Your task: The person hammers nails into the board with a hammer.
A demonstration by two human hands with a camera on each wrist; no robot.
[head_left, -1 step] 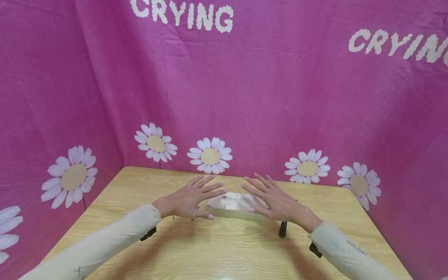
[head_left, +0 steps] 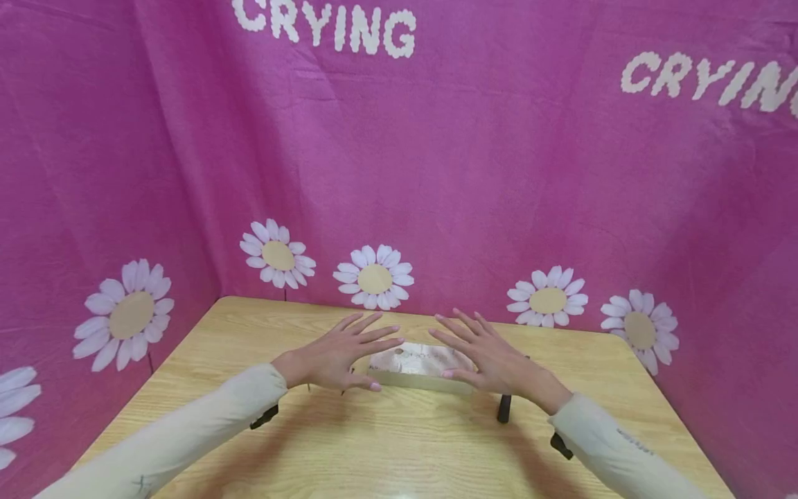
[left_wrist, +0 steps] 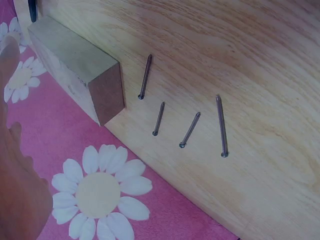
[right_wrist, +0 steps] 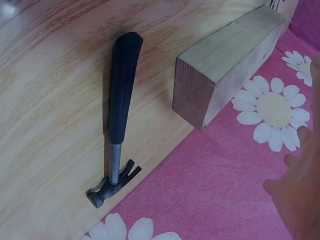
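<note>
Both hands hover over the table with fingers spread, holding nothing. My left hand (head_left: 337,357) is above the left end of a rectangular wooden block (head_left: 424,380), and my right hand (head_left: 495,360) is above its right end. Several metal nails of differing lengths lie apart beside the block (left_wrist: 80,52) in the left wrist view, among them a long nail (left_wrist: 222,127) and a shorter nail (left_wrist: 159,119). On the block's other side lies a claw hammer (right_wrist: 125,90) with a black grip and metal shaft; in the head view the right hand mostly hides it, leaving the handle end (head_left: 504,410) visible.
The light wood-grain table (head_left: 399,443) ends at a pink cloth backdrop (head_left: 449,173) with white daisies and lettering. Cloth also hangs along the left and right sides. A small black device (head_left: 264,417) sits under the left sleeve, another black device (head_left: 561,445) under the right.
</note>
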